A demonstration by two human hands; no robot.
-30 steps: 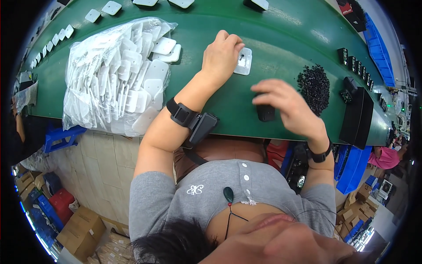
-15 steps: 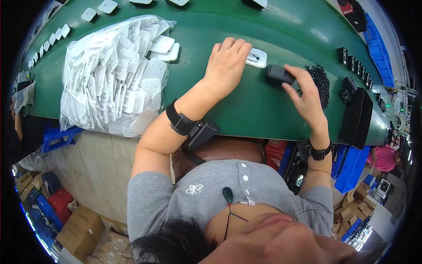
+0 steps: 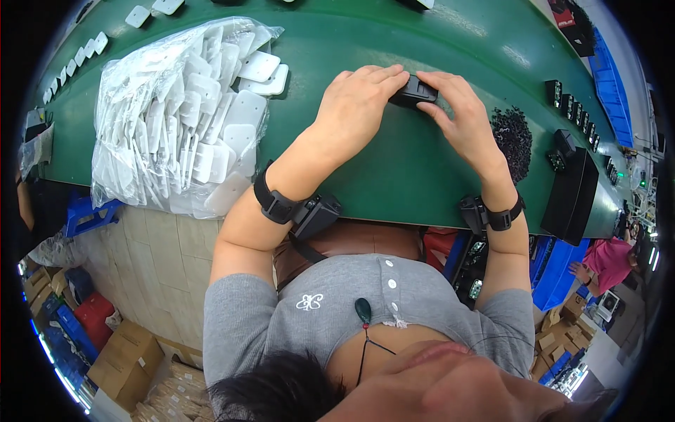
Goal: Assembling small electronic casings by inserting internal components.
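Observation:
Both hands meet over the green table (image 3: 351,179) at a black rectangular plastic housing (image 3: 416,91). My right hand (image 3: 464,116) grips its right end, thumb at the near side and fingers over the far side. At the left end, the fingers of my left hand (image 3: 355,105) are bent together against the housing, their tips partly hidden. The small white tray-like part is out of sight; whether it lies under the housing, I cannot tell. To the right of my right hand is a heap of small black pieces (image 3: 513,144).
A clear bag of white rounded plates (image 3: 186,126) fills the table's left side. Black units (image 3: 554,93) stand in a row at the right, near a tall black box (image 3: 571,193). Blue crates (image 3: 559,274) are below the right edge. Another person in pink (image 3: 608,264) is beyond.
My right hand has carried the black housing left and away from me to my left hand. The white part that lay beside my left fingers is no longer visible.

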